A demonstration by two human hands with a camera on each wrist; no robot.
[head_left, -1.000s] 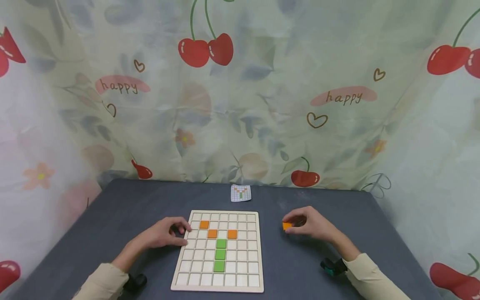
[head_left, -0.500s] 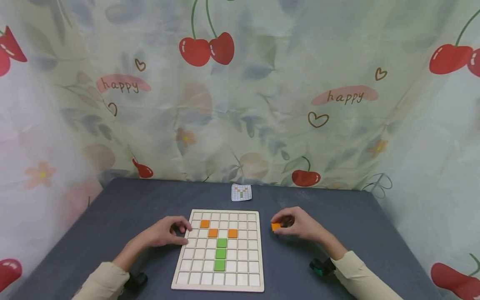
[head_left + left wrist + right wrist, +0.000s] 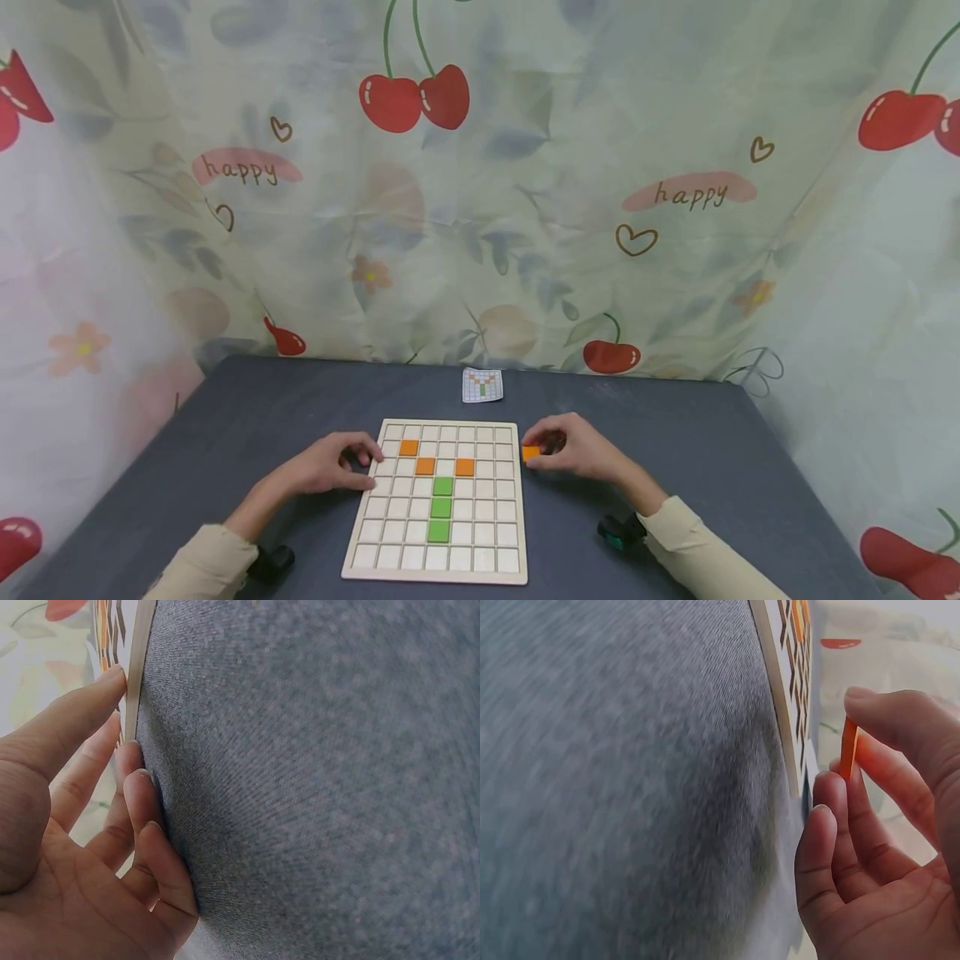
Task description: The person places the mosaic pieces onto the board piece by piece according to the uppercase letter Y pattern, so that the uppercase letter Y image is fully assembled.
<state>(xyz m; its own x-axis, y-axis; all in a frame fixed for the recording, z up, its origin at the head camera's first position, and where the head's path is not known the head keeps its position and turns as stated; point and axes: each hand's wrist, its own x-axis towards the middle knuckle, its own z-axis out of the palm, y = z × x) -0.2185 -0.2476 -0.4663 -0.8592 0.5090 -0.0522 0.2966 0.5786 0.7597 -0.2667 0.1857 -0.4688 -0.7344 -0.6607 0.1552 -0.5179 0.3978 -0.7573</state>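
A wooden grid board [image 3: 435, 575] lies on the dark table, with white cells. Several coloured tiles sit in it: orange ones, such as the orange tile [image 3: 408, 448] at upper left, and a column of green tiles, one being the green tile [image 3: 441, 507]. My left hand [image 3: 330, 462] rests at the board's left edge, thumb and fingertips touching the rim, as the left wrist view also shows. Just off the board's right edge, my right hand [image 3: 581, 450] pinches a loose orange tile [image 3: 849, 748] between thumb and fingers, held above the table.
Behind the board lies a small pattern card [image 3: 482, 386] with a coloured grid. The dark table [image 3: 675, 433] backs onto a hanging curtain [image 3: 525, 167] printed with cherries. Dark wrist devices are worn below both hands.
My right hand has moved left with the orange tile, from well right of the board to its right edge. My left hand and the board have stayed in place.
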